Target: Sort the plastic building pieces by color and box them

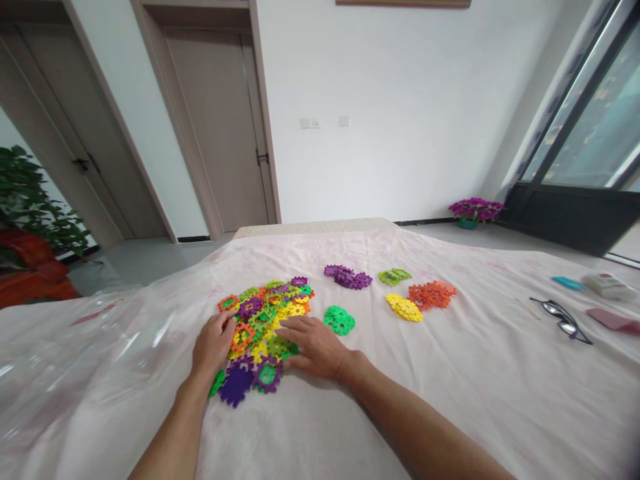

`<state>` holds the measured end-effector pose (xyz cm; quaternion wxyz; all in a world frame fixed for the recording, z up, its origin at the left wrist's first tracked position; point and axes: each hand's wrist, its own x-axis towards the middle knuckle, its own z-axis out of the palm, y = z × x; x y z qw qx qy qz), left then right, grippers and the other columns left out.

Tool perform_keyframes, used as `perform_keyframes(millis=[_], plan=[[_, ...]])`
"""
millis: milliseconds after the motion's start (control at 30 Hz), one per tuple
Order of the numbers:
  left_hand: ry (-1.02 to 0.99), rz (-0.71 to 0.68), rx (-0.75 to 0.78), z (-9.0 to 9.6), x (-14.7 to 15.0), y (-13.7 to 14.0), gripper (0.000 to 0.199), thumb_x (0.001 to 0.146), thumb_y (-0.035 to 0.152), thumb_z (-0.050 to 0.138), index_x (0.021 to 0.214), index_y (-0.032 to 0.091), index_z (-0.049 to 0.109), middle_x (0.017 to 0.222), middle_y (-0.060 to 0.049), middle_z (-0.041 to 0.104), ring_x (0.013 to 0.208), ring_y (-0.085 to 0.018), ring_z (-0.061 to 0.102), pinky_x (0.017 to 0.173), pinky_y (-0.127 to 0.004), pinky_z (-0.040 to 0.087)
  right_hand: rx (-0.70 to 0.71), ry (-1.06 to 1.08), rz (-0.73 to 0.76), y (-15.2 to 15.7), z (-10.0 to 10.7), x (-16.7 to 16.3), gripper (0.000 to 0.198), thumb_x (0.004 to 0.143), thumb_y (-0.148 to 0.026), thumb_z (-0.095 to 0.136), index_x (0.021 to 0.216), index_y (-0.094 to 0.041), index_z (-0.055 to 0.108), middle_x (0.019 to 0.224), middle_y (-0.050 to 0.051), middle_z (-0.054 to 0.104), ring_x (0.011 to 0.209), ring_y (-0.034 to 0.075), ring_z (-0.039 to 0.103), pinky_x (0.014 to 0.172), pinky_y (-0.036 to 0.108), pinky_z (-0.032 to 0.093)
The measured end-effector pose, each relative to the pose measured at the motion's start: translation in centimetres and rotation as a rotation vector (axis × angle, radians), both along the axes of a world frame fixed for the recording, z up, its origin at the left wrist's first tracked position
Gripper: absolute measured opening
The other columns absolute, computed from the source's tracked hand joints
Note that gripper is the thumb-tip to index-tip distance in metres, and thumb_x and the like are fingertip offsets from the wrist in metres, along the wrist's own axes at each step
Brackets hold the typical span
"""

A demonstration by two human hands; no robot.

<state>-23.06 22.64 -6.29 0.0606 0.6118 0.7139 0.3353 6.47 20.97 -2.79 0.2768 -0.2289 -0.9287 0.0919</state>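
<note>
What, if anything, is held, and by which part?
Cannot be told: left hand and right hand touch the multicoloured pile of flat, notched plastic pieces; no clear grip.

The left grip (pixel 214 342) curves inward, the right grip (pixel 316 347) extends palm-down.

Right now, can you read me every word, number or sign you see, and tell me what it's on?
There are none I can read.
Clear plastic bag: the red strip there is too blurred to show any letters.
White packet: its small reddish mark is too tiny to read.
Mixed pile of notched plastic pieces: no lettering I can make out.
</note>
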Motion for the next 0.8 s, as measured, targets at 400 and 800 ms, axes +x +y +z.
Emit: perform_keyframes(millis=[400, 800], plan=[[-0.013, -0.005, -0.005, -0.38, -0.17, 0.21, 0.044, 0.091, 0.044, 0.04, 0.118, 0.022, 0.068, 0.128, -0.007, 0.065, 0.118, -0.024, 0.06, 0.102, -0.034, 0.044, -0.106, 0.004, -0.128, 0.06, -0.72, 0.12, 0.033, 0.086, -0.025, 0.064, 0.119, -0.022, 0.064, 0.124, 0.007, 0.066, 0.11, 0.021, 0.062, 0.095, 0.033, 0.047], [-0.008, 0.018, -0.024, -0.26, -0.08, 0.13, 0.046, 0.092, 0.047, 0.038, 0.119, 0.023, 0.068, 0.13, -0.007, 0.064, 0.121, -0.025, 0.058, 0.101, -0.036, 0.045, -0.092, -0.016, -0.17, -0.35, -0.04, -0.71, 0.017, 0.085, -0.019, 0.061, 0.1, -0.021, 0.067, 0.096, 0.004, 0.069, 0.092, 0.019, 0.061, 0.086, 0.03, 0.043]])
